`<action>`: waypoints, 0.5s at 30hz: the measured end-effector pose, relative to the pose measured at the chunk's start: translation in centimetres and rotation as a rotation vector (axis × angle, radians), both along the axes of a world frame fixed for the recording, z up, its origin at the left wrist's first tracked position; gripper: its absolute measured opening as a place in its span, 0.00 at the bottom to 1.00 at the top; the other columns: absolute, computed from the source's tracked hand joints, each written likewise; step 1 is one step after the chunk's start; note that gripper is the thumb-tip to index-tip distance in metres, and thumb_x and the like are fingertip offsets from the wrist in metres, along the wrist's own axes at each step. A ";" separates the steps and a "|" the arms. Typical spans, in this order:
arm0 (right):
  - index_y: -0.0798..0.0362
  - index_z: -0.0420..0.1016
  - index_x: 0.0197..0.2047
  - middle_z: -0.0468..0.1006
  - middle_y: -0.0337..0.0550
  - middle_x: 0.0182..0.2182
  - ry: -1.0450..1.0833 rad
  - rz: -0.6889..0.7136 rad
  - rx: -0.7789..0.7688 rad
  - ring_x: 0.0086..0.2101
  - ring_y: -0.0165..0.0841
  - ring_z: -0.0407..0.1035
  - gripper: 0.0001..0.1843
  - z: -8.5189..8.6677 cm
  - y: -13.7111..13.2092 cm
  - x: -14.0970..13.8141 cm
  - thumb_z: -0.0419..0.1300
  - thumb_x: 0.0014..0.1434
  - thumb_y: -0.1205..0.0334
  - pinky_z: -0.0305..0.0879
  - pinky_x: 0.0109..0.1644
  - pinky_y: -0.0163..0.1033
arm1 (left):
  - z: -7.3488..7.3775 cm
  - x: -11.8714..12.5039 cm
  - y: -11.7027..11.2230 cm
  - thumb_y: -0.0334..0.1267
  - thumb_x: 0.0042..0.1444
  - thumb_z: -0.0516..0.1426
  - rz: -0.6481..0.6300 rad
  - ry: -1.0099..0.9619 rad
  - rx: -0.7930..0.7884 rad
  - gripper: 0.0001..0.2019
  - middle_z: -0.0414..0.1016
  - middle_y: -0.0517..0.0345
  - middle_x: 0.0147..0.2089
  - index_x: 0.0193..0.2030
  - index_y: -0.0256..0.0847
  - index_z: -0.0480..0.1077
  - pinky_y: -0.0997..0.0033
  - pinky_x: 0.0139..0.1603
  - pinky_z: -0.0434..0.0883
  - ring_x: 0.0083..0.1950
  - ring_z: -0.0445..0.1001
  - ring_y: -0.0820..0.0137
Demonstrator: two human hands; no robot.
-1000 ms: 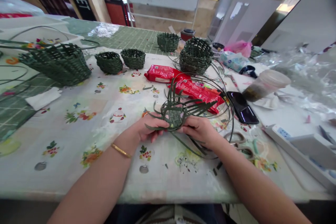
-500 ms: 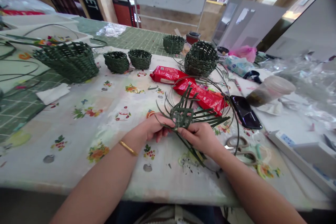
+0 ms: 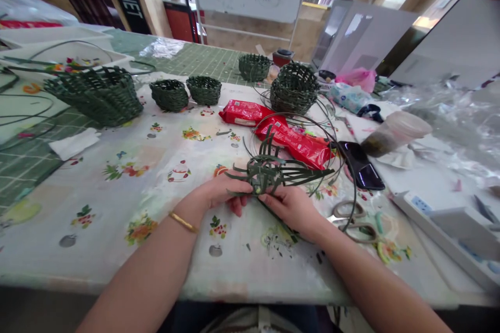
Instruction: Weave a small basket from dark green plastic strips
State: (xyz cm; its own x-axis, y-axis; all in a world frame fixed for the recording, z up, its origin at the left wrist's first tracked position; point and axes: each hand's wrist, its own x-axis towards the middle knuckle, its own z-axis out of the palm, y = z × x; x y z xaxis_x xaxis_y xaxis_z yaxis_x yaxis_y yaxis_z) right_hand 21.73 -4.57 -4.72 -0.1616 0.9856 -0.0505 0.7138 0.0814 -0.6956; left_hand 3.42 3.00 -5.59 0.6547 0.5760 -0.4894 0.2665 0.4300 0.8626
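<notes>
Between my two hands is a small half-woven basket (image 3: 265, 170) of dark green flat strips, their loose ends splaying outward. My left hand (image 3: 229, 190) pinches its near left edge, thumb on top. My right hand (image 3: 291, 209) is closed on the near right edge, with long strips running out beneath it. The exact grip of the fingertips is partly hidden by the strips. A long thin green strand loops over the cloth to the right. Close to my right forearm lie scissors (image 3: 353, 231) with grey-beige handles.
Finished-looking green baskets stand at the back, among them a large one (image 3: 97, 96) at left and a stacked pair (image 3: 295, 88). Red packets (image 3: 292, 140) lie just behind the work. To the right are a phone (image 3: 361, 165), a plastic cup (image 3: 398, 134) and a white power strip (image 3: 441, 234).
The basket piece has been tilted and turned in my hands, so its strips point differently. Both hands keep hold of it, and the whole view has shifted slightly.
</notes>
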 end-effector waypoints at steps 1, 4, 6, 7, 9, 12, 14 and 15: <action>0.53 0.75 0.31 0.69 0.37 0.21 0.003 0.023 -0.015 0.24 0.29 0.60 0.15 0.0 0.1 0.1 0.52 0.57 0.52 0.52 0.28 0.32 | 0.0 0.0 0.0 0.37 0.46 0.56 0.003 0.003 -0.004 0.07 0.70 0.60 0.16 0.28 0.35 0.65 0.75 0.14 0.65 0.14 0.69 0.70; 0.54 0.71 0.24 0.62 0.34 0.17 0.076 0.018 -0.090 0.21 0.26 0.55 0.19 -0.3 0.6 0.5 0.52 0.57 0.50 0.49 0.26 0.32 | 0.3 -0.6 0.3 0.40 0.47 0.56 -0.034 -0.015 -0.040 0.10 0.75 0.52 0.22 0.30 0.33 0.68 0.74 0.18 0.67 0.19 0.73 0.67; 0.55 0.66 0.20 0.54 0.32 0.15 0.165 -0.033 -0.153 0.19 0.24 0.49 0.22 -0.6 1.0 0.9 0.53 0.55 0.47 0.45 0.23 0.31 | 0.8 -1.2 0.5 0.42 0.49 0.56 -0.069 -0.025 -0.028 0.13 0.77 0.48 0.27 0.33 0.31 0.70 0.73 0.22 0.69 0.23 0.76 0.67; 0.55 0.64 0.18 0.52 0.31 0.15 0.208 -0.060 -0.185 0.19 0.24 0.46 0.23 -0.7 1.1 1.1 0.53 0.54 0.45 0.43 0.22 0.31 | 1.0 -1.5 0.6 0.42 0.50 0.55 -0.084 -0.029 0.007 0.14 0.77 0.48 0.28 0.34 0.31 0.71 0.73 0.24 0.69 0.24 0.76 0.67; 0.55 0.63 0.18 0.51 0.31 0.15 0.274 -0.109 -0.241 0.18 0.23 0.45 0.23 -0.9 1.4 1.3 0.55 0.52 0.43 0.42 0.21 0.32 | 1.5 -1.9 0.6 0.40 0.49 0.57 -0.085 -0.048 0.141 0.12 0.77 0.51 0.30 0.35 0.32 0.72 0.72 0.28 0.70 0.24 0.75 0.69; 0.56 0.71 0.23 0.57 0.32 0.15 0.330 -0.147 -0.274 0.18 0.24 0.49 0.22 -1.2 1.7 1.5 0.56 0.50 0.43 0.46 0.22 0.32 | 1.9 -1.9 0.3 0.37 0.47 0.59 0.009 -0.019 0.401 0.12 0.77 0.55 0.34 0.39 0.36 0.72 0.73 0.26 0.70 0.21 0.72 0.74; 0.56 0.74 0.26 0.63 0.33 0.17 0.368 -0.140 -0.271 0.20 0.26 0.54 0.22 -1.3 1.7 1.6 0.57 0.49 0.43 0.50 0.25 0.32 | 1.9 -1.5 -0.1 0.36 0.48 0.59 0.016 0.097 0.618 0.12 0.77 0.57 0.34 0.41 0.38 0.72 0.73 0.25 0.68 0.19 0.69 0.76; 0.56 0.75 0.27 0.65 0.34 0.18 0.383 -0.129 -0.270 0.21 0.26 0.56 0.21 -1.4 1.8 1.6 0.58 0.49 0.44 0.52 0.26 0.33 | 1.8 -1.2 -0.2 0.36 0.48 0.58 -0.005 0.173 0.750 0.11 0.77 0.58 0.32 0.41 0.38 0.73 0.73 0.27 0.68 0.20 0.69 0.76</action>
